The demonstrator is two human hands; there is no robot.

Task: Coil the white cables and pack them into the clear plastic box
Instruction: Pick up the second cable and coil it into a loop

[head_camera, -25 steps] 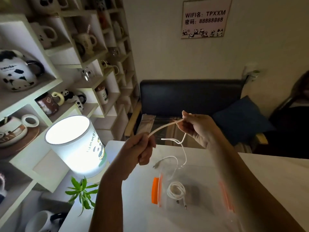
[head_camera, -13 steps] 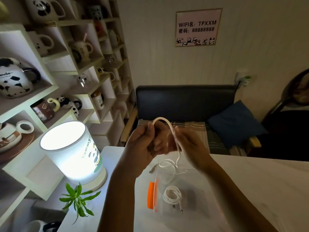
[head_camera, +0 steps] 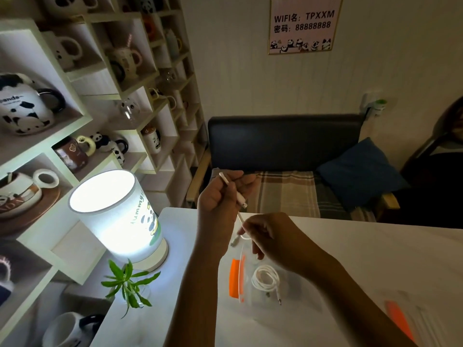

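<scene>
My left hand (head_camera: 220, 196) is raised above the table's far edge, closed on a white cable (head_camera: 239, 196) whose plug end hangs beside my fingers. The cable runs down to my right hand (head_camera: 270, 236), which pinches it lower, just above the clear plastic box (head_camera: 300, 294). The box lies on the white table (head_camera: 375, 259) and has an orange latch (head_camera: 235, 278) on its left side. A coiled white cable (head_camera: 265, 278) lies inside it, one plug pointing towards me.
A lit cylindrical lamp (head_camera: 117, 214) stands at the table's left corner with a small green plant (head_camera: 127, 284) before it. Shelves of panda mugs (head_camera: 75, 96) fill the left wall. A dark sofa (head_camera: 283, 144) sits behind the table. An orange-edged clear lid (head_camera: 400, 319) lies at right.
My hands have come apart vertically: the left one rose with the plug end, the right one dropped towards the box, drawing the cable between them. The view tilted slightly.
</scene>
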